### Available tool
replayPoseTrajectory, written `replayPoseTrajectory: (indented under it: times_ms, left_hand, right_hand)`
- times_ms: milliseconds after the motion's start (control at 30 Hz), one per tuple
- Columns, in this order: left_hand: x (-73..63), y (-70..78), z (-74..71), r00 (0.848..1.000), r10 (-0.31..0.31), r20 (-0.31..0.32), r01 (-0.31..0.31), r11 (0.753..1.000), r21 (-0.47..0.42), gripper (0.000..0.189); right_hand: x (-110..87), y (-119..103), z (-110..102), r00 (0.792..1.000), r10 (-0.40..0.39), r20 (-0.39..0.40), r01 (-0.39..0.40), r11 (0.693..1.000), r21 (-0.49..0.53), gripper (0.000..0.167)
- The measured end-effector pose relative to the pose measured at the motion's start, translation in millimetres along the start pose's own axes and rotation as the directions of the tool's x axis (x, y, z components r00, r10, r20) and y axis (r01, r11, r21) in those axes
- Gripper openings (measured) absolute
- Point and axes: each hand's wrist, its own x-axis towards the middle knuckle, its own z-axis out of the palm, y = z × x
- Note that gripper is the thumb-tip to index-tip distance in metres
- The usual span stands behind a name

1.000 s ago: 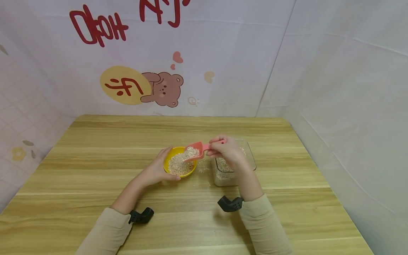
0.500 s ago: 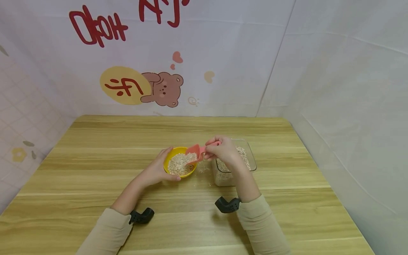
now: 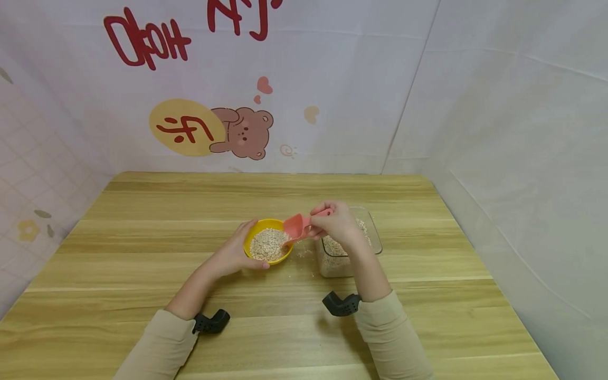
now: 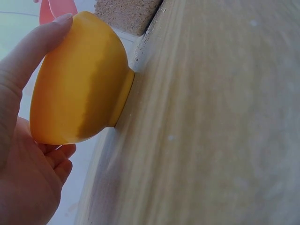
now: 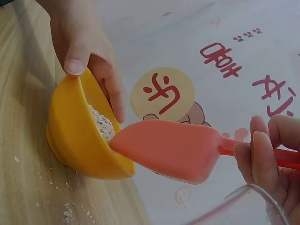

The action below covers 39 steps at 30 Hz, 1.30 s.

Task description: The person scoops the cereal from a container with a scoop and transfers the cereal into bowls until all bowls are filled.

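On the table, a yellow bowl (image 3: 262, 226) holds a heap of oat flakes (image 3: 268, 245). My left hand (image 3: 234, 257) grips the bowl from its left side, thumb on the near side and fingers round the far side. In the left wrist view the bowl's outer wall (image 4: 79, 89) sits between thumb and fingers. My right hand (image 3: 338, 226) pinches the handle of a pink scoop (image 3: 294, 226). The scoop's lip is tilted down at the bowl's right rim; no flakes show in its visible inside. The right wrist view shows the scoop's underside (image 5: 168, 147).
Right of the bowl stands a clear square container (image 3: 334, 268) of oat flakes, partly hidden beneath my right hand and forearm. Some stray flakes (image 3: 304, 253) lie on the wooden table (image 3: 266, 338) between bowl and container. A printed cloth wall (image 3: 351, 105) closes the back.
Oat flakes have slid from the scoop into the bowl. The scoop went slightly left, then drew back right, and its inside now looks bare. My left hand and the bowl stay put.
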Motion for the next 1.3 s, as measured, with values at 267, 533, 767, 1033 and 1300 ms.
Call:
replayPoseTrajectory:
  times_ms: [267, 533, 767, 1033, 1300]
  left_hand:
    - [0.2, -0.7, 0.1, 1.0, 0.006, -0.007, -0.006, 1.0, 0.005, 0.12]
    - [-1.0, 0.1, -0.2, 1.0, 0.004, -0.006, -0.004, 1.0, -0.006, 0.119]
    - [-1.0, 0.7, -0.2, 1.0, 0.025, -0.011, -0.025, 1.0, 0.014, 0.121]
    - [-0.7, 4.7, -1.0, 0.999, 0.039, -0.015, -0.039, 0.999, 0.01, 0.121]
    - [-1.0, 8.9, -5.2, 0.999, 0.024, -0.034, -0.023, 1.0, 0.02, 0.123]
  right_hand:
    - [-1.5, -2.3, -4.9, 1.0, -0.016, -0.01, 0.016, 1.0, 0.001, 0.016]
    - [-2.3, -1.2, -9.9, 0.999, -0.038, 0.007, 0.038, 0.998, 0.048, 0.02]
    - [-2.7, -1.0, -15.7, 0.999, -0.044, 0.005, 0.043, 0.995, 0.088, 0.021]
    - [-2.6, 0.8, -25.0, 0.998, -0.066, -0.011, 0.067, 0.986, 0.153, 0.016]
    - [-6.9, 0.0, -34.6, 0.994, -0.11, 0.002, 0.106, 0.964, 0.245, 0.016]
